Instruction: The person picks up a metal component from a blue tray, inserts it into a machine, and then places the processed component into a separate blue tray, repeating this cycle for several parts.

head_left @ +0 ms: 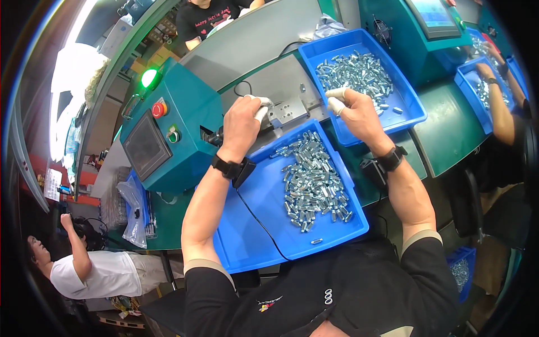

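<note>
My left hand (242, 128), with white finger covers on the fingertips, is closed in a pinch beside a small metal fixture block (288, 111) with holes. Whatever its fingers hold is too small or hidden to name. My right hand (362, 119), also wearing finger covers, is held over the near left part of the far blue tray (418, 115). Its thumb and fingers are bent together, and I cannot make out anything between them. Small shiny metal cylinders (356, 70) are heaped in that tray. More metal cylinders (314, 182) lie in the near blue tray (241, 236) below my hands.
Left of the fixture stands a green machine (179, 123) with a screen, a red button and a lit green lamp. A dark cable crosses the near tray. A co-worker's arms (499, 106) reach into another blue tray at the right. Other people are at the back and far left.
</note>
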Demonstrator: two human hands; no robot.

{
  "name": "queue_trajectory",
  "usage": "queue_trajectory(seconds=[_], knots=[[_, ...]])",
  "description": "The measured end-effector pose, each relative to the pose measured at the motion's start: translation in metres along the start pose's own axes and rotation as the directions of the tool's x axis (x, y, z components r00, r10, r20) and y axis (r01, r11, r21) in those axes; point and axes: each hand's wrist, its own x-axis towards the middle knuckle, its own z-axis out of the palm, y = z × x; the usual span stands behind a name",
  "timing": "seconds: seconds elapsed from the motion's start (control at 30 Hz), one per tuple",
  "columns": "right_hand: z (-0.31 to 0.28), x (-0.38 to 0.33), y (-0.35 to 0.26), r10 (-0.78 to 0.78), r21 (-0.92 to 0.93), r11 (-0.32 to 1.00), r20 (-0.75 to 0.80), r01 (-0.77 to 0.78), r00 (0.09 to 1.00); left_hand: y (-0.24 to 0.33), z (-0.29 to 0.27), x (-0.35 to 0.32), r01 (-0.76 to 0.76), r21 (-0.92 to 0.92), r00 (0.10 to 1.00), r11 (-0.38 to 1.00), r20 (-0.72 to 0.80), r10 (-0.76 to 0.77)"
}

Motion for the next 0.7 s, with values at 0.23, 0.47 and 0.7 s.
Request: queue_trajectory(seconds=[0.23,0.47,0.7], knots=[[-0.004,0.001,0.003,0.034,0.054,0.998,0.027,-0.035,0.999,-0.003,0.007,0.003,-0.005,0.053,0.998,0.999,0.060,0.002],[-0.002,0.000,0.005,0.069,0.097,0.993,0.031,-0.071,0.997,0.005,-0.003,-0.008,-0.135,0.116,0.991,0.984,0.014,0.135],[0.030,-0.007,-0.022,0.042,0.117,0.990,0.268,-0.076,0.962,0.025,-0.031,-0.105,0.064,-0.202,0.990,0.977,0.136,-0.036]])
